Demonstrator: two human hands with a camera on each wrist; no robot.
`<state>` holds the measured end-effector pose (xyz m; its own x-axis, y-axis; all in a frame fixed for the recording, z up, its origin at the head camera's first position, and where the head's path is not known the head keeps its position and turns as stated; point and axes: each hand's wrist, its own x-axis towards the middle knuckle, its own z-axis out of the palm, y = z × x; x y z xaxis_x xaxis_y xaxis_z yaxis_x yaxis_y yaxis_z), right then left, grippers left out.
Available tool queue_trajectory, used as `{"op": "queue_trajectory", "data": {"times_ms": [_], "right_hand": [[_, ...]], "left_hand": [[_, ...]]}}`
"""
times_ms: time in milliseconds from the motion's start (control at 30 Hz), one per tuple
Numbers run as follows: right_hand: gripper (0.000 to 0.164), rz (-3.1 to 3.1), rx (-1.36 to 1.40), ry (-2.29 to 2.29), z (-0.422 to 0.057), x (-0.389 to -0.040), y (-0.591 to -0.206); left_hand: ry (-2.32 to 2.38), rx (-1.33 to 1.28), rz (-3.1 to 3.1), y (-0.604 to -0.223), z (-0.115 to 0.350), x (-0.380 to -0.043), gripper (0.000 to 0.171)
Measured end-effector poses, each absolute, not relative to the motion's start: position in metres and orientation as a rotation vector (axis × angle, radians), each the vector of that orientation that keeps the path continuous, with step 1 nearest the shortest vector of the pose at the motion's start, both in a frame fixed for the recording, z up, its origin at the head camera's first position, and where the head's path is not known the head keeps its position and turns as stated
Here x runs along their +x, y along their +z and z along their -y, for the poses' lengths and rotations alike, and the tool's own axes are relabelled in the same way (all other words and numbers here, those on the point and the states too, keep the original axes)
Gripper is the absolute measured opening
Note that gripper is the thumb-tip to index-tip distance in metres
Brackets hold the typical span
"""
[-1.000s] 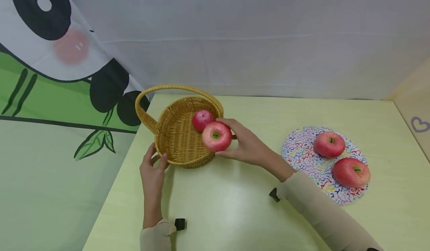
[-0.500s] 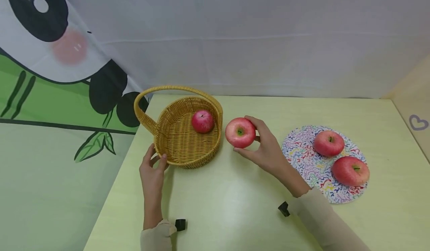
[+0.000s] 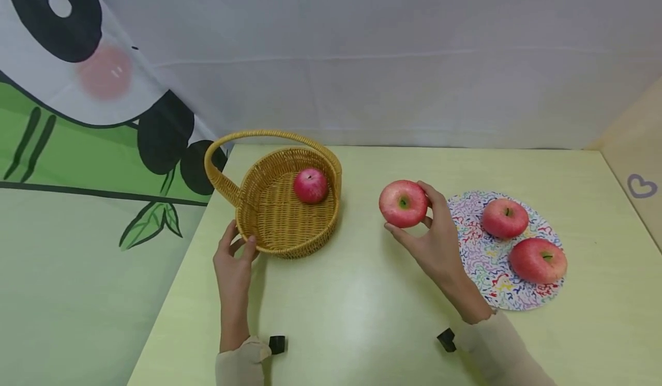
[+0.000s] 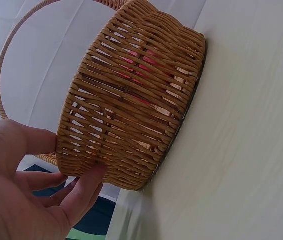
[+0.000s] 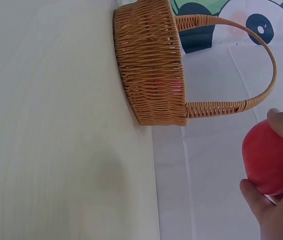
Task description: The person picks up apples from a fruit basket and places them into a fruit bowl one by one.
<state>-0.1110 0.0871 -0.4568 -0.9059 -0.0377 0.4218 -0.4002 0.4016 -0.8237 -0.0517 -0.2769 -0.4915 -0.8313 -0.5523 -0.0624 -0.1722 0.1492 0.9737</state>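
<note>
My right hand (image 3: 439, 248) grips a red apple (image 3: 403, 203) between thumb and fingers, above the table midway between basket and plate. In the right wrist view the held apple (image 5: 267, 159) is seen from its side, away from the basket. A round wicker basket (image 3: 289, 225) with a tall handle stands at the left with one apple (image 3: 311, 185) inside. The left hand (image 3: 235, 268) pinches the basket's near left rim, thumb on one side and fingers on the other. The left wrist view shows those fingers (image 4: 84, 192) against the wicker wall.
On the right lies a round plate (image 3: 473, 265) with a colourful squiggle pattern, bearing two apples (image 3: 505, 218). A white cloth (image 3: 383, 87) hangs behind the pale table (image 3: 351, 317), and a printed cartoon sheet (image 3: 93, 145) lies to the left.
My right hand has carried its apple from over the basket's right rim rightward towards the plate. The left hand has kept its hold on the basket, which stays in place.
</note>
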Motion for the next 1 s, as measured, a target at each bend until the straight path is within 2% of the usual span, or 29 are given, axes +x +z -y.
{"op": "queue_trajectory", "data": {"times_ms": [433,1000], "right_hand": [[0.094,2.284,0.108,1.565,-0.110,-0.095,-0.466],[0.092,2.289,-0.079,1.566,-0.141,-0.080,-0.491]], "left_hand": [[-1.718,0.696,2.123,-0.492,0.276,-0.052,0.063],[-1.716,0.711,2.133,-0.492,0.277,-0.053,0.063]]}}
